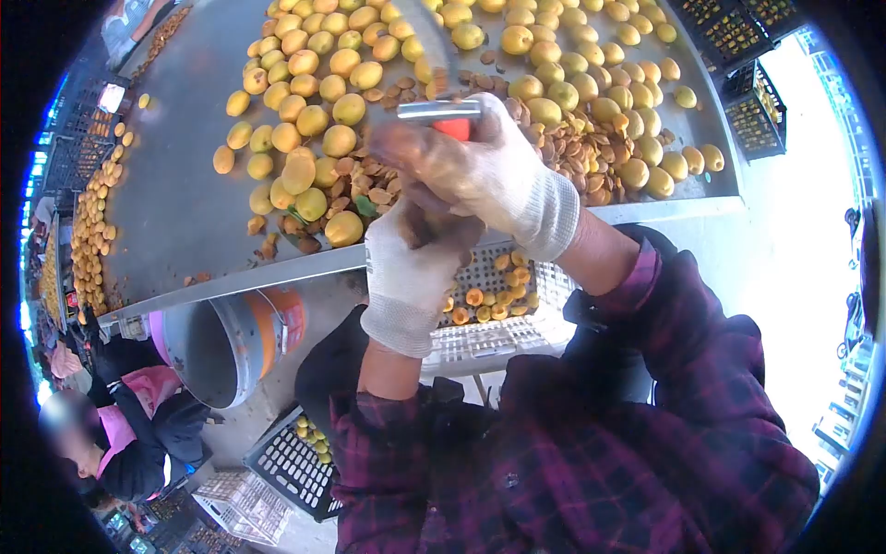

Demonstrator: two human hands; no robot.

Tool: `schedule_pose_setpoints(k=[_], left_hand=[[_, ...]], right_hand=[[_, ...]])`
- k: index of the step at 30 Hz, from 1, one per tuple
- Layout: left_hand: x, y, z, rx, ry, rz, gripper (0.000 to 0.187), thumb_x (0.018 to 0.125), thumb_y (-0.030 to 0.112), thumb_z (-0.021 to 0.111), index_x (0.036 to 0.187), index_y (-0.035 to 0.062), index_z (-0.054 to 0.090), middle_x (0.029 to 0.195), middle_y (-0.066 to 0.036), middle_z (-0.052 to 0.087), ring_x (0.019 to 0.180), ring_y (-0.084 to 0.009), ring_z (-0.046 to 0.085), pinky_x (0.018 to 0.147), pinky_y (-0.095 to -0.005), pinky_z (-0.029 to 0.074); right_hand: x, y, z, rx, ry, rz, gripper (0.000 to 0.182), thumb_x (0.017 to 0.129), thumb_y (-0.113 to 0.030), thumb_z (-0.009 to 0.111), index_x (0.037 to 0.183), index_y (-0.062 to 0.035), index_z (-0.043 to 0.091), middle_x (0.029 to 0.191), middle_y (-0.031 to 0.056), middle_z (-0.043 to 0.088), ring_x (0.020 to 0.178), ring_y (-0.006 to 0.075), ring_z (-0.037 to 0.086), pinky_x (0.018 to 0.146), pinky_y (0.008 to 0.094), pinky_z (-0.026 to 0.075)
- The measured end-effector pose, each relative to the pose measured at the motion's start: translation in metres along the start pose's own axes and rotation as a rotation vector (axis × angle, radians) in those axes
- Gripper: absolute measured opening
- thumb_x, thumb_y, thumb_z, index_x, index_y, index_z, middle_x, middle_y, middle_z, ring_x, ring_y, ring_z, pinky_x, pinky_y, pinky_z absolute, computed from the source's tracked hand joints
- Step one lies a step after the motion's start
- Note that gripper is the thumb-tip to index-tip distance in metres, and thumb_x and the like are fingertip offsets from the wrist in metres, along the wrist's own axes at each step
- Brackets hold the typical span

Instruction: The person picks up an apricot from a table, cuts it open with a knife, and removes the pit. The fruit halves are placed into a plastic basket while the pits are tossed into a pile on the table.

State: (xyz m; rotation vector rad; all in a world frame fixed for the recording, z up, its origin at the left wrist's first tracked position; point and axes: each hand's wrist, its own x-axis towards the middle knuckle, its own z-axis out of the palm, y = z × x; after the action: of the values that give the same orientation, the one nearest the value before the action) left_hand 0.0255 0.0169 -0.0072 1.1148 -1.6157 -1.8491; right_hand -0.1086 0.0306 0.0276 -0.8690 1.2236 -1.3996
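My right hand (498, 180), in a white knit glove with stained fingers, is closed on a red-handled metal tool (452, 127). A shiny bar shows on the tool, and a blurred grey strip rises above it. Just below, my left hand (406, 268), gloved too, has its fingers curled up against the right; what they hold, if anything, is hidden. Whole yellow apricots (340, 140) and a heap of brown apricot pits (591, 152) lie around my hands on the metal table (189, 175).
Beneath the table edge, a white crate (475, 343) holds halved apricots (508, 295). A grey bucket (198, 351) and a black crate (293, 466) stand lower left. Another person (138, 406) sits at far left. Stacked black crates (755, 111) are at upper right.
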Motion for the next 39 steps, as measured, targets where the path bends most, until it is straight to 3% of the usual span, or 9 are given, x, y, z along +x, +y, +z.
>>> schedule_pose_setpoints(k=[7,13,15,16,19,30,33,35,39], left_hand=[[0.0,0.001,0.006,0.383,0.064,0.265,0.039,0.075,0.007,0.075,0.111,-0.0029,0.063,0.095,-0.012,0.072,0.084,-0.0172,0.069,0.076,-0.0304,0.053],[0.007,-0.017,0.006,0.541,0.213,0.342,0.033,0.076,0.01,0.071,0.106,-0.0018,0.061,0.089,-0.019,0.069,0.086,-0.034,0.07,0.076,-0.0405,0.053],[0.01,-0.016,0.006,0.335,0.239,0.393,0.038,0.075,0.008,0.072,0.11,-0.0038,0.061,0.081,-0.016,0.068,0.072,-0.0267,0.07,0.066,-0.037,0.053],[0.007,-0.005,0.002,0.054,0.17,0.073,0.042,0.075,0.006,0.073,0.114,-0.0048,0.062,0.074,-0.008,0.066,0.06,-0.0128,0.062,0.056,-0.0285,0.049],[0.006,0.004,0.007,-0.109,0.147,-0.002,0.043,0.075,0.005,0.073,0.116,-0.0051,0.063,0.075,-0.002,0.063,0.059,-0.0043,0.052,0.052,-0.0219,0.043],[0.01,-0.008,0.004,-0.256,0.202,-0.04,0.043,0.073,0.0,0.073,0.114,-0.0067,0.063,0.084,-0.002,0.065,0.062,-0.0039,0.053,0.052,-0.02,0.041],[0.01,-0.009,-0.001,-0.264,0.139,-0.09,0.049,0.075,0.0,0.072,0.122,-0.0062,0.057,0.089,-0.007,0.067,0.068,-0.011,0.062,0.056,-0.0226,0.047],[0.014,-0.017,0.001,0.3,0.229,0.278,0.043,0.075,0.008,0.073,0.114,-0.005,0.06,0.088,-0.014,0.07,0.07,-0.0216,0.066,0.063,-0.0329,0.05],[0.01,-0.013,0.007,0.518,0.226,0.405,0.041,0.077,0.012,0.071,0.114,-0.002,0.059,0.092,-0.019,0.069,0.08,-0.0339,0.068,0.07,-0.0391,0.051]], right_hand=[[0.009,0.003,-0.005,0.342,0.067,0.092,0.035,0.085,-0.035,0.076,0.081,-0.0048,0.058,0.055,-0.0003,0.049,0.046,0.0097,0.05,0.039,0.0256,0.034],[0.004,0.003,0.009,0.009,0.136,-0.081,0.035,0.083,-0.036,0.078,0.085,-0.0027,0.069,0.064,0.0004,0.059,0.055,0.006,0.052,0.052,0.0232,0.043],[0.001,-0.005,0.011,0.255,0.221,-0.127,0.031,0.083,-0.034,0.077,0.082,-0.0047,0.068,0.062,-0.0013,0.055,0.054,0.0076,0.052,0.05,0.0234,0.043],[0.011,0.007,0.014,0.535,0.414,-0.167,0.029,0.087,-0.033,0.073,0.076,-0.0071,0.064,0.06,-0.0033,0.048,0.053,0.0083,0.052,0.048,0.0243,0.041],[0.015,0.01,-0.012,0.548,0.165,-0.145,0.047,0.097,-0.045,0.054,0.066,-0.0145,0.037,0.06,0.0013,0.042,0.046,0.0072,0.028,0.043,0.0237,0.024],[0.015,0.021,0.009,0.383,0.268,-0.169,0.05,0.095,-0.043,0.059,0.061,-0.0132,0.037,0.053,0.0012,0.039,0.043,0.0101,0.027,0.042,0.0266,0.024],[0.015,0.015,0.011,0.39,0.312,-0.11,0.051,0.094,-0.043,0.061,0.06,-0.0131,0.037,0.053,0.002,0.04,0.042,0.0104,0.029,0.042,0.0269,0.024],[0.02,0.022,0.002,0.537,0.273,0.081,0.051,0.094,-0.043,0.061,0.06,-0.0133,0.038,0.054,0.0028,0.042,0.043,0.0108,0.031,0.041,0.0267,0.024],[0.026,0.023,0.004,0.435,0.45,0.198,0.048,0.093,-0.044,0.064,0.061,-0.0158,0.04,0.055,0.0001,0.044,0.046,0.0093,0.033,0.042,0.0255,0.024]])
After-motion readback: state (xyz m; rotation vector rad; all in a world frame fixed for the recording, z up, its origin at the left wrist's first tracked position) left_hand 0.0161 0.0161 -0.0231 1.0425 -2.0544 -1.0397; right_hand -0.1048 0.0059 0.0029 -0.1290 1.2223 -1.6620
